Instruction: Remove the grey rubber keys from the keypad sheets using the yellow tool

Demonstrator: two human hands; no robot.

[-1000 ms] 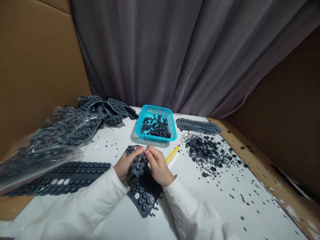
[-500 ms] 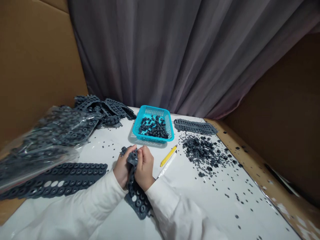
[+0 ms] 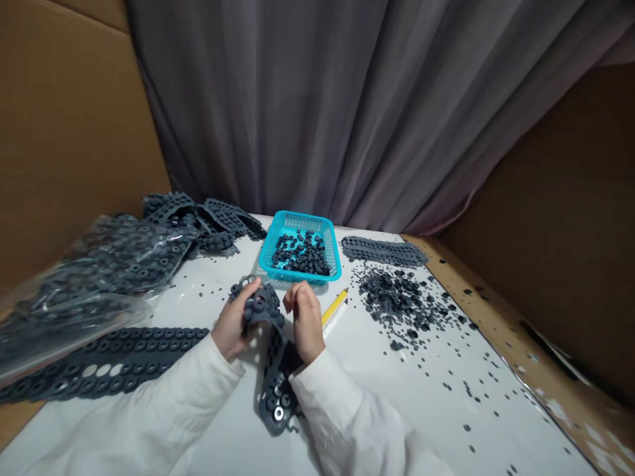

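Note:
A dark grey rubber sheet with rows of moulded rings (image 3: 278,390) bends up from the table, its lower end lying on the white surface. My left hand (image 3: 235,324) is closed on its upper end, thumb on top. To the right and just apart from the sheet, my right hand (image 3: 306,320) has its fingers curled together; whatever is between the fingertips, if anything, is hidden. Just beyond both hands stands a turquoise basket (image 3: 301,277) partly filled with small black rubber rings (image 3: 310,254).
A yellow pen-like tool (image 3: 335,306) lies right of my right hand. Farther right are a heap of dark scraps (image 3: 397,294) and a perforated strip (image 3: 384,250). At left are a clear bag of rubber pieces (image 3: 124,254), piled strips (image 3: 198,218) and a flat ringed sheet (image 3: 149,344).
My right hand has come off the sheet and moved slightly right. My left hand has shifted a little left, still gripping the sheet, whose upper end now shows more openly.

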